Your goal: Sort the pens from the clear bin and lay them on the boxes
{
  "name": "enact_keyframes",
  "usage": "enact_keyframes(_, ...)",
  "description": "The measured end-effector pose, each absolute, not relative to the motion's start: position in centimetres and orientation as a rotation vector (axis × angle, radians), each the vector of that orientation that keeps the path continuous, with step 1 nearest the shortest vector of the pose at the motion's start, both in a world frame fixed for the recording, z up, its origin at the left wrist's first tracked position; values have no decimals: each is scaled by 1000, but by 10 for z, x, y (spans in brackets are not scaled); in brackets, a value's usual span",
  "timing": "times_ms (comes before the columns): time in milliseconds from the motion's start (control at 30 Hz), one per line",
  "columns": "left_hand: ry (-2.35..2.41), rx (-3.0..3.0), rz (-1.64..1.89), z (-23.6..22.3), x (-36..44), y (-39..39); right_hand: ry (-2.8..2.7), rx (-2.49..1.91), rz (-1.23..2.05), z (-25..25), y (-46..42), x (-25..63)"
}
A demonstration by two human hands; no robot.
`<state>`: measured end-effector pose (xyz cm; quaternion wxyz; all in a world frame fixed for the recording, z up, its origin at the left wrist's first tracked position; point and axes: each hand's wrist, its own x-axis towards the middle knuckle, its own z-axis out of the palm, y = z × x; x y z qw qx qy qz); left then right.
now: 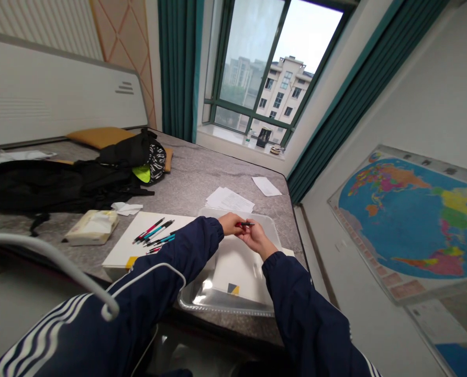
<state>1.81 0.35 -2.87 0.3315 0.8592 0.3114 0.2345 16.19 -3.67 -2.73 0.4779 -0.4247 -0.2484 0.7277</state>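
Observation:
Both of my hands meet over a clear plastic tray [233,303] on the grey bed surface. My left hand [230,223] and my right hand [256,238] are both closed on a small red and black pen [244,224], held level between them. To the left of my hands, several pens [155,232] in red, black and teal lie on a white board [139,243]. Inside the tray lies a white sheet with a yellow and dark mark [233,288].
A black backpack and dark clothes [72,180] lie at the left, with a tissue pack [92,226] in front. Loose papers [229,200] and a single sheet [266,186] lie beyond the tray. A white curved bar [60,262] crosses bottom left. A world map [418,214] hangs right.

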Motion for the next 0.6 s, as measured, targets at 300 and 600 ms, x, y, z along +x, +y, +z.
enact_keyframes(300,782,2259,673,-34,15,11,-571,-983,1788,-23,-34,172)
enact_keyframes(600,920,2300,591,-34,16,11,-574,-938,1784,-29,-29,176)
